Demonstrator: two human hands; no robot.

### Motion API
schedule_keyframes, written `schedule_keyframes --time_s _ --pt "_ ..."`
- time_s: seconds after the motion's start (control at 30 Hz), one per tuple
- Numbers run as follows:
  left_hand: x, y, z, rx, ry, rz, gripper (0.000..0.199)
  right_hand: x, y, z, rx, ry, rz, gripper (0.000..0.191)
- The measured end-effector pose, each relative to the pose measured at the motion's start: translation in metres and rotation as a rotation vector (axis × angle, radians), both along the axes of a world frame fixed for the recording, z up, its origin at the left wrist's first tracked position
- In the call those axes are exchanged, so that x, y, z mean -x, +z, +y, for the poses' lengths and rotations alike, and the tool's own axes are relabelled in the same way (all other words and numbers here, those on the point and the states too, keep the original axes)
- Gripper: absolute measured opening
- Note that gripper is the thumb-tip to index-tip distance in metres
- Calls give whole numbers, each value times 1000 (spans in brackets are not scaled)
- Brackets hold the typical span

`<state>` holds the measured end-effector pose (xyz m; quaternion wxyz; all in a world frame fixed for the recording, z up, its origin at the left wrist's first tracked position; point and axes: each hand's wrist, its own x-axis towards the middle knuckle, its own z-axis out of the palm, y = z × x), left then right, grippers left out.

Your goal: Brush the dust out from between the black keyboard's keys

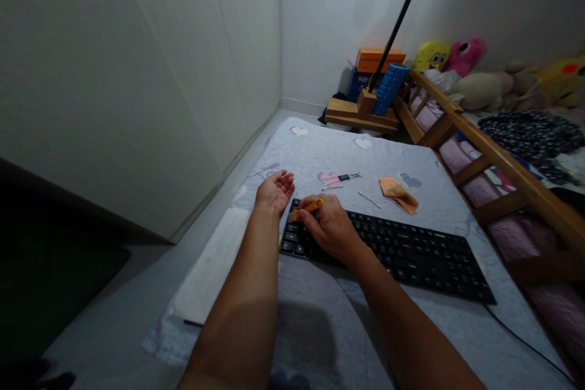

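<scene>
A black keyboard (411, 250) lies at a slant on the pale, heart-patterned cloth (311, 304). Over its left end, my right hand (333, 226) is closed around a small yellow-orange brush (313, 205), whose tip is at the upper left keys. My left hand (275, 192) rests palm up just beyond the keyboard's left corner, fingers loosely curled and apart, with nothing in it. Behind the keyboard lie a black binder clip (343, 177) with thin sticks, a cotton swab (369, 200) and an orange cloth (398, 194).
A white flat item (212, 265) lies at the left edge. Pale cabinet doors (183, 61) stand on the left, a wooden bed rail (507, 158) on the right. A wooden stand (361, 113) with a black pole is at the back. The keyboard's cable (525, 341) runs off right.
</scene>
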<state>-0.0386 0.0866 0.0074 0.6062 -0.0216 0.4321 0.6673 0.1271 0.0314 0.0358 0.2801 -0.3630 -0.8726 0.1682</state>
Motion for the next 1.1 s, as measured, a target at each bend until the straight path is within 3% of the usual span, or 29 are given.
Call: schedule_keyframes --time_s 0.2,0.5,0.8,1.1 --pt "-1 1 -1 12 5 -6 7 1 -6 4 11 -63 23 14" --pt "-4 4 -3 -9 -3 33 11 -4 -8 3 120 40 58 18" --pt "-6 3 -5 -19 -37 101 11 0 -12 4 -17 -101 109 15" --pt "-5 -1 -4 -31 -65 127 8 -1 -14 3 24 -62 101 15"
